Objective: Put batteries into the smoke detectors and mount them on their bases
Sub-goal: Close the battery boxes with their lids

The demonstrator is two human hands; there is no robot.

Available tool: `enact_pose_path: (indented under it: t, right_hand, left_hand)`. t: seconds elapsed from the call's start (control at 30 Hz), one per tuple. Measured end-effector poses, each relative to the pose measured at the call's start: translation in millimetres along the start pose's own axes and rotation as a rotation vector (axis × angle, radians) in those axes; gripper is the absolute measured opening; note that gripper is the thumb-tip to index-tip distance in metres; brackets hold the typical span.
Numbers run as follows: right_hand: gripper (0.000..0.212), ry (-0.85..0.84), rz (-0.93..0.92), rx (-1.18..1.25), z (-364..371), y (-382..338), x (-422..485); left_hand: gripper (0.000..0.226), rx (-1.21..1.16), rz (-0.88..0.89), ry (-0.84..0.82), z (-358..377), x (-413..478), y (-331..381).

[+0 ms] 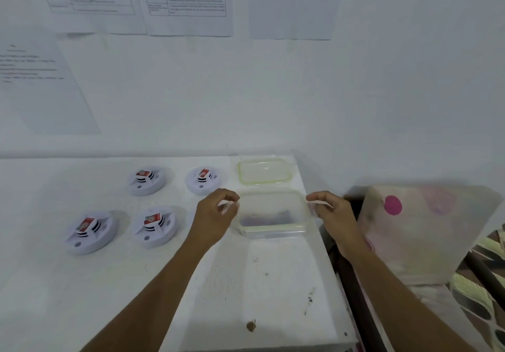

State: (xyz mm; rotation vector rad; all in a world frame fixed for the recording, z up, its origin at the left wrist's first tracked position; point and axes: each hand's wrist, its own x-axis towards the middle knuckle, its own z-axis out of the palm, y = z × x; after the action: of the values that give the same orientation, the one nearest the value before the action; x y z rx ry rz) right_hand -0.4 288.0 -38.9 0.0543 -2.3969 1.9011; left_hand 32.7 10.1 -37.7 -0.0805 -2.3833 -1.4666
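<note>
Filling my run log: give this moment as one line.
left hand grips container, left side | right hand grips right side | lid off, behind it | four smoke detectors on table

Bare white tabletop [273, 283] at the front gives passing room. Four round white smoke detectors [153, 226] crowd left-middle. Clear plastic container [273, 223] and green-rimmed clear lid [263, 171] fill right rear, against white wall [273, 105].

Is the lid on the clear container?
No, the lid lies flat on the table behind the open clear container.
</note>
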Motion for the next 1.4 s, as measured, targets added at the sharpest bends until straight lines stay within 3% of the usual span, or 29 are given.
enact_pose_path:
  t: [0.1, 0.2, 0.67, 1.07, 1.17, 1.27, 1.4]
  right_hand:
    - [0.020, 0.029, -0.008, -0.082, 11, 1, -3]
    - [0.023, 0.070, 0.033, -0.084, 19, 3, -5]
    - [0.025, 0.145, 0.139, 0.000, 21, 2, -5]
    - [0.013, 0.208, 0.148, -0.035, 29, -1, -7]
    - [0.014, 0.152, 0.151, -0.046, 26, -3, -6]
    - [0.033, -0.016, 0.067, -0.149, 17, -6, -3]
    - [0.094, -0.413, -0.102, -0.400, 7, -12, 3]
  left_hand:
    - [0.019, 0.069, 0.082, 0.056, 6, -3, -4]
    - [0.020, 0.060, 0.017, 0.133, 7, -1, -6]
    - [0.034, 0.018, -0.201, 0.127, 16, -2, -1]
    - [0.025, 0.009, -0.246, 0.214, 28, -7, 4]
    - [0.027, 0.028, -0.230, 0.169, 29, -7, 4]
    - [0.040, 0.088, -0.135, 0.052, 25, -1, 6]
    - [0.097, 0.237, -0.004, -0.345, 12, 6, 4]
